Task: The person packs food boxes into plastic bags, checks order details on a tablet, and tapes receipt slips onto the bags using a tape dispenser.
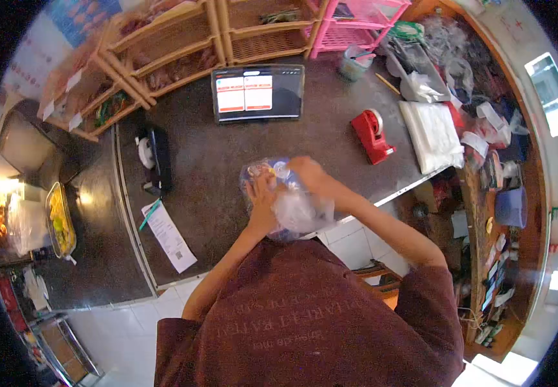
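Note:
A clear plastic bag with blue and coloured contents rests at the table's front edge, close to my body. My left hand is on its left side, fingers closed over the bag. At the bag's upper right, my right hand is curled, with its fingertips on the plastic; motion blurs it slightly. The contents are mostly hidden by my hands and the cloudy plastic.
A tablet stands at the back. Rightward are a red tape dispenser, stacked white plastic bags and a cup. Leftward lie a paper slip, a pen, a black device and a food tray.

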Demonstrator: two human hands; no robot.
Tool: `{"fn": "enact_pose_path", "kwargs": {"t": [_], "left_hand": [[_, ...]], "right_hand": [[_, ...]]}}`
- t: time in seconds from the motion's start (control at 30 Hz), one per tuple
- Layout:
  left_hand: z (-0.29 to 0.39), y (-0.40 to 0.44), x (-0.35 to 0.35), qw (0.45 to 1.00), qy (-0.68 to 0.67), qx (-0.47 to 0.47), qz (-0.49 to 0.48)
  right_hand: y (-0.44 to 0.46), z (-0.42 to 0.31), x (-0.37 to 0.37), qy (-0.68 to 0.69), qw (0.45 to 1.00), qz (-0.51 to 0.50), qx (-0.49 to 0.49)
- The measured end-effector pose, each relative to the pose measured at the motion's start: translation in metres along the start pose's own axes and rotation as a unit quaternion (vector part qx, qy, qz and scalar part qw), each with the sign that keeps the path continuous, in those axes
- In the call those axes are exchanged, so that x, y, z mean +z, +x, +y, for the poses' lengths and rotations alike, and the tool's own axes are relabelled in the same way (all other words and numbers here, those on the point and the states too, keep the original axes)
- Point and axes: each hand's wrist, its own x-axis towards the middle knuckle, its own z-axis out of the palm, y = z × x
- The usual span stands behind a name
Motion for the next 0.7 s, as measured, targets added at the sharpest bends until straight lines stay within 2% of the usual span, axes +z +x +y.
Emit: {"fn": "enact_pose_path", "kwargs": {"t": [0.03, 0.07, 0.13, 0.17, 0.2, 0.23, 0.27, 0.3, 0.33, 0.37, 0.4, 0.43, 0.47, 0.5, 0.53, 0.57, 0.6, 0.63, 0.67, 0.7], "left_hand": [[0.001, 0.005, 0.001, 0.999, 0.026, 0.03, 0.021], [-0.007, 0.006, 0.01, 0.999, 0.03, 0.036, 0.007], [-0.023, 0.011, 0.027, 0.996, 0.076, 0.052, -0.004], [-0.024, 0.013, 0.028, 0.997, 0.069, 0.03, 0.011], [-0.022, 0.012, 0.028, 0.998, 0.063, 0.008, 0.026], [-0.021, 0.015, 0.029, 0.997, 0.057, -0.015, 0.042], [0.002, 0.03, 0.022, 0.982, 0.118, -0.046, 0.139], [0.006, 0.033, 0.019, 0.985, 0.084, -0.046, 0.141], [0.01, 0.031, 0.018, 0.987, 0.049, -0.047, 0.144], [0.012, 0.03, 0.019, 0.988, 0.016, -0.049, 0.146], [0.012, 0.032, 0.024, 0.985, 0.043, -0.026, 0.166], [0.009, 0.031, 0.029, 0.987, 0.018, -0.027, 0.156], [0.002, 0.029, 0.034, 0.989, -0.008, -0.026, 0.148], [-0.002, 0.031, 0.04, 0.989, -0.034, -0.025, 0.143], [0.003, 0.035, 0.037, 0.986, -0.049, -0.069, 0.146], [0.012, 0.037, 0.03, 0.981, -0.065, -0.115, 0.145], [0.018, 0.038, 0.024, 0.963, -0.133, -0.19, 0.138], [0.023, 0.038, 0.019, 0.935, -0.2, -0.263, 0.13], [0.027, 0.036, 0.018, 0.897, -0.265, -0.334, 0.121], [0.028, 0.035, 0.02, 0.894, -0.265, -0.335, 0.134]], "right_hand": [[0.001, -0.003, -0.005, -0.109, 0.991, -0.046, -0.069], [0.005, -0.002, 0.004, -0.132, 0.977, -0.052, -0.159], [0.016, 0.0, 0.007, -0.188, 0.948, -0.166, -0.197], [0.018, 0.005, 0.004, -0.215, 0.926, -0.224, -0.216], [0.013, 0.023, 0.011, -0.159, 0.95, -0.082, -0.257], [0.01, 0.041, 0.02, -0.101, 0.979, -0.05, -0.172], [0.009, 0.057, 0.027, -0.043, 0.995, -0.017, -0.086], [0.011, 0.06, 0.025, 0.017, 1.0, 0.015, 0.001], [0.015, 0.065, 0.021, 0.138, 0.98, 0.066, 0.129], [0.019, 0.076, 0.013, 0.289, 0.931, -0.023, 0.221], [0.026, 0.089, 0.004, 0.428, 0.844, -0.111, 0.304], [0.036, 0.105, -0.007, 0.548, 0.722, -0.195, 0.374], [0.046, 0.109, -0.043, 0.526, 0.703, -0.316, 0.36], [0.054, 0.132, -0.072, 0.522, 0.759, -0.261, 0.287], [0.064, 0.16, -0.101, 0.514, 0.806, -0.206, 0.21], [0.075, 0.199, -0.13, 0.457, 0.867, -0.041, 0.193], [0.09, 0.256, -0.158, 0.294, 0.945, 0.114, 0.09], [0.106, 0.269, -0.192, -0.015, 0.942, 0.301, 0.145], [0.12, 0.296, -0.22, -0.041, 0.907, 0.383, 0.17], [0.131, 0.323, -0.241, -0.066, 0.889, 0.414, 0.185]]}}
